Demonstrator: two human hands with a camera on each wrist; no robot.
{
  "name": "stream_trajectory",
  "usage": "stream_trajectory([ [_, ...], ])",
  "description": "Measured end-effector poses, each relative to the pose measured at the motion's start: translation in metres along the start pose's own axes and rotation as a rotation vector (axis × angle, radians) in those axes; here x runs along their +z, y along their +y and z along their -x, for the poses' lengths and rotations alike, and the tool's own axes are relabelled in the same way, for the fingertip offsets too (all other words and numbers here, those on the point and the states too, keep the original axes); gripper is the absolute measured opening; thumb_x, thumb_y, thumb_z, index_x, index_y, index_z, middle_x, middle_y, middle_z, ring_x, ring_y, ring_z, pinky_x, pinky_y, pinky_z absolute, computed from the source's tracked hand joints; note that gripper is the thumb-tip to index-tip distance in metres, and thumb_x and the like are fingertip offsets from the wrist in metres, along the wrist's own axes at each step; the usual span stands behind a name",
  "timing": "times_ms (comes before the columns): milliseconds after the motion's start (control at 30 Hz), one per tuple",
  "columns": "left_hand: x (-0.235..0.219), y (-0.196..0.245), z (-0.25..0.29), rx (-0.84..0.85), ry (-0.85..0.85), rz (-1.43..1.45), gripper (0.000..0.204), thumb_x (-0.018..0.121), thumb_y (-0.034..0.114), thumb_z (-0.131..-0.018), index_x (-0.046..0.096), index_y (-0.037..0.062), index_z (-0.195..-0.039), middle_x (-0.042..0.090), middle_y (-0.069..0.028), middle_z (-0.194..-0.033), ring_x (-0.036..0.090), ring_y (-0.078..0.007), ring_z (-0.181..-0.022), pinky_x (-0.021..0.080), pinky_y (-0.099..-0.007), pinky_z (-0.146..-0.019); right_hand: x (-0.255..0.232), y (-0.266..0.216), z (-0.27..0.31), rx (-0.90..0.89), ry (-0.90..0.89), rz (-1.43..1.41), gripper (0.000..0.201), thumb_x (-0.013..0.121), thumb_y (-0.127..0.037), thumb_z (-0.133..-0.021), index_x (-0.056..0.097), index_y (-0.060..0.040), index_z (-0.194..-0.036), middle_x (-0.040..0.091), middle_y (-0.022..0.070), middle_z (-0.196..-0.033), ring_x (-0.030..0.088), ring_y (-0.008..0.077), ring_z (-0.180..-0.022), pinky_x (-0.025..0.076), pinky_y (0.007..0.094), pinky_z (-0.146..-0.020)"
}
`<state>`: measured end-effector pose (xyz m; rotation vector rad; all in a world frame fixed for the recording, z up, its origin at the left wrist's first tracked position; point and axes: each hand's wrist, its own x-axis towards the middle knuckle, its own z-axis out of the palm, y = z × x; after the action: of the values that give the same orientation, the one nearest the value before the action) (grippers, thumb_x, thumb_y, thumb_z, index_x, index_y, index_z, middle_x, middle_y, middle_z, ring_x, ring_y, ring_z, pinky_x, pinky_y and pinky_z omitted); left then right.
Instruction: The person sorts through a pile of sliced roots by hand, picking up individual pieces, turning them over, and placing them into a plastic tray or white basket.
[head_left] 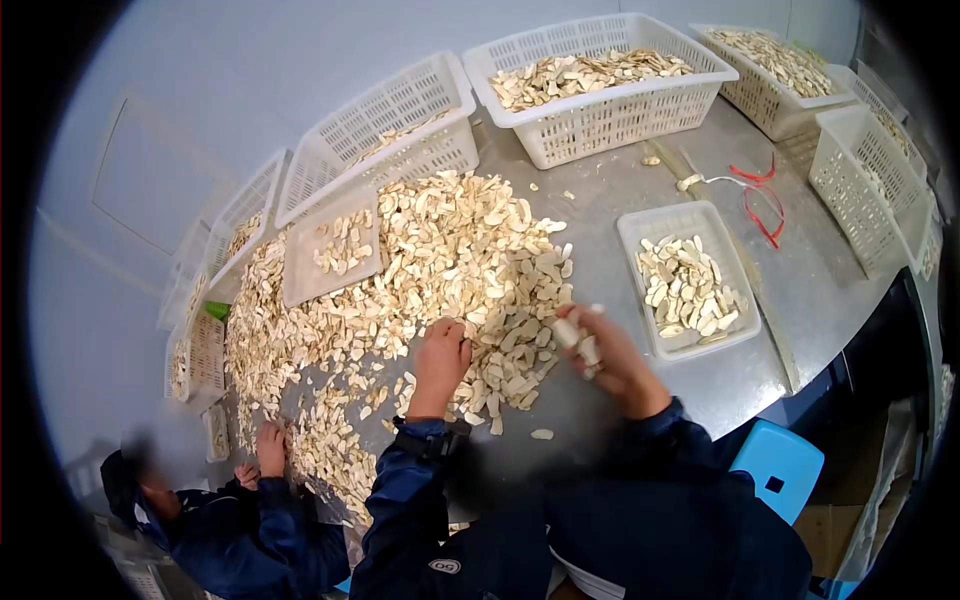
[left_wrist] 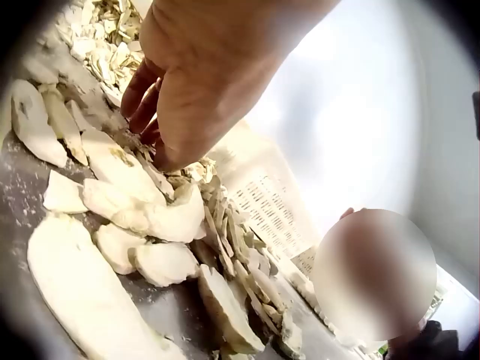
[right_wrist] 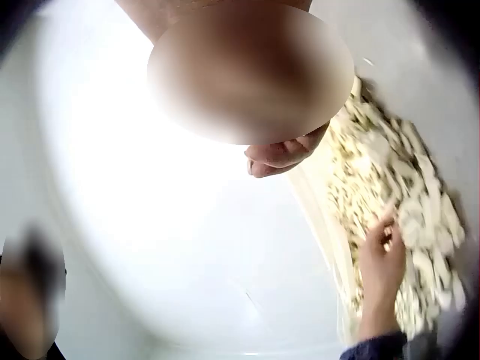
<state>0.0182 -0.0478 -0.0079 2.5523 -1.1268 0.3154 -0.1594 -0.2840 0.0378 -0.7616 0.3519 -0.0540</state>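
Observation:
A broad pile of pale, off-white slices (head_left: 470, 240), probably of a dried root, covers the metal table. At its near edge my left hand (head_left: 440, 365) reaches down with bent fingers touching the slices. In the left wrist view the fingers (left_wrist: 142, 101) dip among them, and I cannot tell whether they pinch one. My right hand (head_left: 615, 365), palm partly turned up, holds several slices (head_left: 575, 340) in curled fingers over the pile's right edge. To its right, a shallow white tray (head_left: 640, 330) contains a layer of slices. Blurring covers much of the right hand in its wrist view.
White slotted baskets (head_left: 600, 125) with slices line the back and sides. A second tray (head_left: 305, 290) sits on the pile. Another person's hand (head_left: 270, 448) works at lower left. A red-and-white cord (head_left: 765, 200) and a long strip (head_left: 770, 320) lie at right, above a blue stool (head_left: 780, 465).

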Motion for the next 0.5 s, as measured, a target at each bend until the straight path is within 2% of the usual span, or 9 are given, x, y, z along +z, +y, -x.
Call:
stream_trajectory([
  [100, 0.007, -0.007, 0.0, -0.01, -0.026, -0.007, 0.013, 0.072, 0.013, -0.082, 0.069, 0.0085, -0.094, 0.066, -0.0101, -0.103, 0.065, -0.0336, -0.093, 0.054, -0.0436, -0.079, -0.022, -0.049, 0.017, -0.393, 0.299, 0.226, 0.034, 0.049, -0.036, -0.102, 0.065, -0.0084, -0.112, 0.063, 0.0014, -0.082, 0.059, 0.0079, -0.065, 0.042, 0.0218, -0.048],
  [167, 0.005, -0.009, -0.002, 0.003, -0.013, -0.031, 0.012, 0.071, 0.012, -0.082, 0.069, 0.0094, -0.094, 0.066, -0.0088, -0.098, 0.065, -0.0319, -0.092, 0.055, -0.0427, -0.076, -0.039, -0.084, 0.027, -0.596, 0.544, 0.581, 0.037, 0.048, -0.037, -0.104, 0.066, -0.0065, -0.114, 0.063, 0.0023, -0.084, 0.057, 0.0068, -0.065, 0.044, 0.0226, -0.05],
  [200, 0.007, -0.01, -0.002, 0.005, 0.002, -0.028, 0.012, 0.071, 0.012, -0.082, 0.069, 0.0095, -0.094, 0.066, -0.0086, -0.097, 0.066, -0.0318, -0.091, 0.055, -0.0426, -0.076, -0.07, -0.089, 0.02, -0.731, 0.553, 0.586, 0.037, 0.049, -0.034, -0.105, 0.065, -0.0029, -0.118, 0.067, 0.0055, -0.094, 0.061, 0.0103, -0.078, 0.05, 0.0258, -0.064],
  [233, 0.01, -0.013, -0.001, 0.008, 0.014, -0.023, 0.012, 0.071, 0.011, -0.082, 0.068, 0.0095, -0.094, 0.065, -0.0084, -0.096, 0.066, -0.0316, -0.091, 0.055, -0.0425, -0.075, -0.094, -0.096, 0.017, -0.878, 0.614, 0.854, 0.04, 0.049, -0.033, -0.105, 0.063, 0.0013, -0.122, 0.068, 0.011, -0.108, 0.064, 0.0179, -0.099, 0.051, 0.0325, -0.088],
  [267, 0.013, -0.017, 0.0, 0.012, 0.019, -0.035, 0.013, 0.069, 0.011, -0.083, 0.068, 0.0097, -0.096, 0.066, -0.0087, -0.095, 0.066, -0.032, -0.088, 0.055, -0.0424, -0.074, -0.098, -0.098, 0.02, -0.849, 0.722, 0.984, 0.04, 0.053, -0.028, -0.103, 0.061, 0.0045, -0.125, 0.067, 0.0171, -0.119, 0.061, 0.0267, -0.116, 0.043, 0.0378, -0.104],
  [367, 0.011, -0.014, 0.001, -0.048, 0.0, -0.067, 0.013, 0.066, 0.012, -0.085, 0.068, 0.0101, -0.097, 0.067, -0.0102, -0.093, 0.067, -0.0332, -0.085, 0.055, -0.044, -0.072, -0.104, -0.09, 0.029, -1.065, 1.001, 1.424, 0.037, 0.058, -0.022, -0.099, 0.06, 0.005, -0.125, 0.065, 0.022, -0.122, 0.061, 0.0313, -0.118, 0.043, 0.0396, -0.105],
  [400, 0.018, -0.02, 0.002, -0.068, 0.021, -0.034, 0.019, 0.064, 0.012, -0.086, 0.068, 0.0102, -0.105, 0.067, -0.0122, -0.09, 0.067, -0.0349, -0.082, 0.055, -0.0459, -0.071, -0.097, -0.084, 0.03, -1.08, 0.986, 1.386, 0.038, 0.061, -0.017, -0.096, 0.06, 0.0044, -0.126, 0.066, 0.0221, -0.122, 0.062, 0.0333, -0.117, 0.045, 0.0388, -0.102],
  [467, 0.011, -0.017, 0.004, -0.114, 0.037, 0.015, 0.024, 0.062, 0.012, -0.087, 0.066, 0.0086, -0.11, 0.068, -0.014, -0.092, 0.067, -0.0365, -0.082, 0.055, -0.0464, -0.07, -0.077, -0.055, 0.026, -0.99, 0.779, 1.184, 0.032, 0.06, -0.016, -0.096, 0.062, 0.0014, -0.122, 0.069, 0.0186, -0.112, 0.066, 0.032, -0.105, 0.05, 0.037, -0.092],
  [500, 0.006, -0.017, 0.005, -0.133, 0.046, 0.037, 0.026, 0.061, 0.012, -0.087, 0.065, 0.0078, -0.112, 0.069, -0.0148, -0.092, 0.067, -0.0374, -0.082, 0.055, -0.0466, -0.07, -0.034, -0.05, 0.04, -0.758, 0.6, 1.189, 0.025, 0.061, -0.013, -0.095, 0.065, -0.0011, -0.116, 0.071, 0.0158, -0.099, 0.067, 0.03, -0.088, 0.052, 0.0353, -0.079],
])
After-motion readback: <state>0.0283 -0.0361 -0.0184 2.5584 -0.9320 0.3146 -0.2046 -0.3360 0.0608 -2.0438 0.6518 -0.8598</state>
